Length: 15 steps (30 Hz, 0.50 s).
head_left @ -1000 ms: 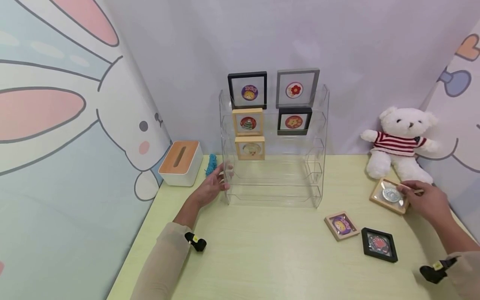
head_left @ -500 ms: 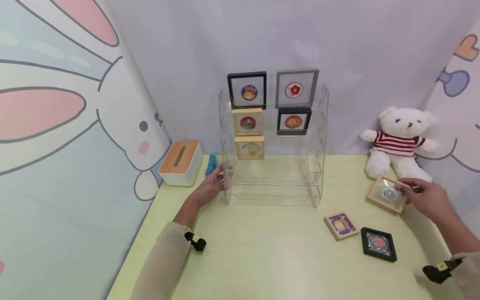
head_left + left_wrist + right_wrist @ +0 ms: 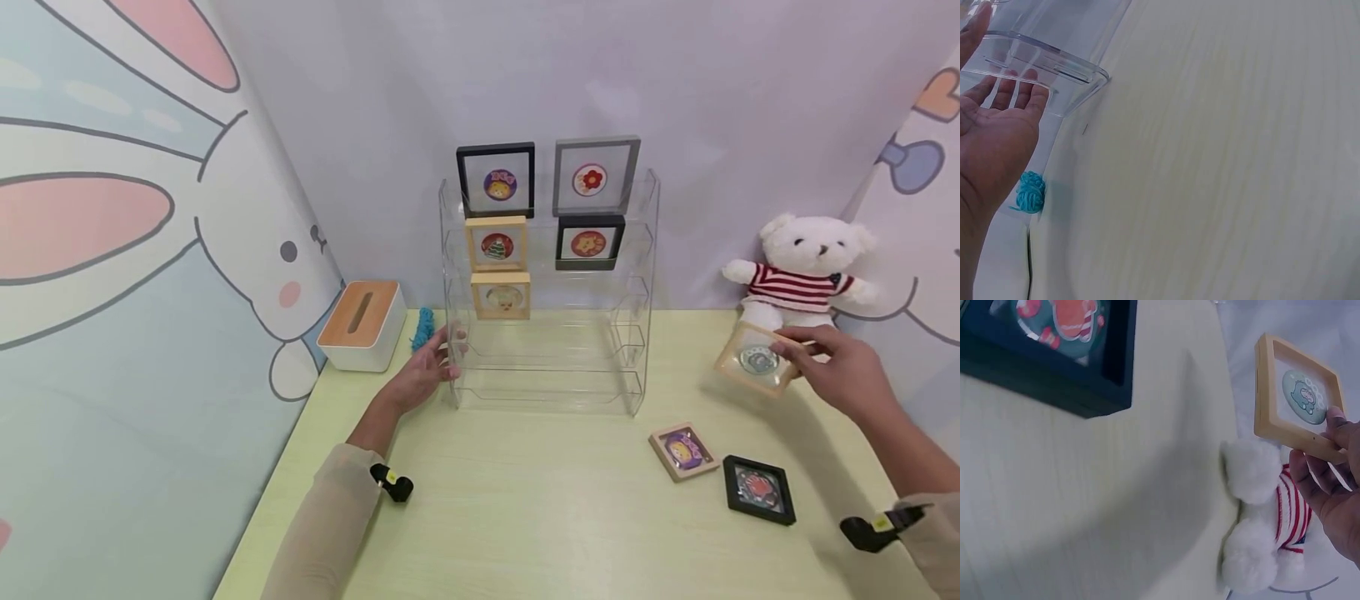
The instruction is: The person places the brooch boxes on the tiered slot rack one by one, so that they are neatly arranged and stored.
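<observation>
A clear acrylic display rack (image 3: 551, 392) stands at the middle of the table, small picture frames on its upper tiers. My left hand (image 3: 416, 383) is at the rack's left side, fingers spread and touching it; in the left wrist view several fingertips show through the clear plastic. My right hand (image 3: 847, 367) pinches a light-wood frame (image 3: 757, 360) by its right edge, thumb on the front. Inside that frame is a round green badge (image 3: 1305, 397). It hangs tilted above the table, before the teddy bear (image 3: 798, 275).
A small wooden frame (image 3: 683, 451) with a purple badge and a black frame (image 3: 759, 490) with a red figure lie on the table at right. At left are a white tissue box (image 3: 363, 325) with a wooden lid and a blue cord bundle (image 3: 423, 328).
My right hand has lifted the light-wood frame off the table and moved it up and to the left. The left hand and the rack have stayed put.
</observation>
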Each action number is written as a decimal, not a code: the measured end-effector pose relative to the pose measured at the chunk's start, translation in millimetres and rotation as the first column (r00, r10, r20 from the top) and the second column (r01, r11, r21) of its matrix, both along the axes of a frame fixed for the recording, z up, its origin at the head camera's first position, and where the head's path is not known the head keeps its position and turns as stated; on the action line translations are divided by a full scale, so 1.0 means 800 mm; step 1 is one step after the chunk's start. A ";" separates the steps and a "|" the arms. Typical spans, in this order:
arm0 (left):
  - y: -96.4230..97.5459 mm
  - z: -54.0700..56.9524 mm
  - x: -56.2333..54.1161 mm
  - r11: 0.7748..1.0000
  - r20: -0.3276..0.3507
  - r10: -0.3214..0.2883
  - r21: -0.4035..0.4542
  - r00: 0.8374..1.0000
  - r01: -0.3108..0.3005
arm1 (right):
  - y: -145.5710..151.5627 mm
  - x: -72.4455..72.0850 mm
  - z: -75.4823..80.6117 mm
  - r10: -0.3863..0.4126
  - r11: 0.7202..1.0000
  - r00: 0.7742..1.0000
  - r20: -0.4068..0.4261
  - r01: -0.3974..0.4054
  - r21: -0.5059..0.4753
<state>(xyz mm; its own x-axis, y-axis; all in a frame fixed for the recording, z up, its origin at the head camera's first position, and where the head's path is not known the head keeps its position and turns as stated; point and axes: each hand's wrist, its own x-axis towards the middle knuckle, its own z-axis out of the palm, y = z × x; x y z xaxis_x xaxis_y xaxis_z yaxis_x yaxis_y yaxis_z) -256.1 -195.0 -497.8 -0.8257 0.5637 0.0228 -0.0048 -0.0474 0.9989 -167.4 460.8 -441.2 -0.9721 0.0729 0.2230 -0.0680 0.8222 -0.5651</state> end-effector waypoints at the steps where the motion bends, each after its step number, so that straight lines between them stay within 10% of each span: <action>1: 0.000 -0.001 0.000 1.000 0.000 0.004 -0.001 1.000 -0.004 | -0.005 -0.001 0.006 0.002 1.000 1.000 -0.009 -0.002 0.000; 15: -0.001 -0.003 -0.001 1.000 0.010 0.009 0.007 1.000 -0.009 | -0.062 -0.011 0.062 0.060 0.998 0.990 -0.126 -0.062 -0.010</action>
<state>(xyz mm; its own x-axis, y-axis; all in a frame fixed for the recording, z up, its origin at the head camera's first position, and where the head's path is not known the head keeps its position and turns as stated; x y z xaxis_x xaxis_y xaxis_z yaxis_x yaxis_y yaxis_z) -257.0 -195.5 -500.2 -0.8308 0.5563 0.0183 -0.0142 -0.0540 0.9984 -176.4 411.5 -391.5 -0.9392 0.0184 0.3429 -0.1888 0.8064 -0.5605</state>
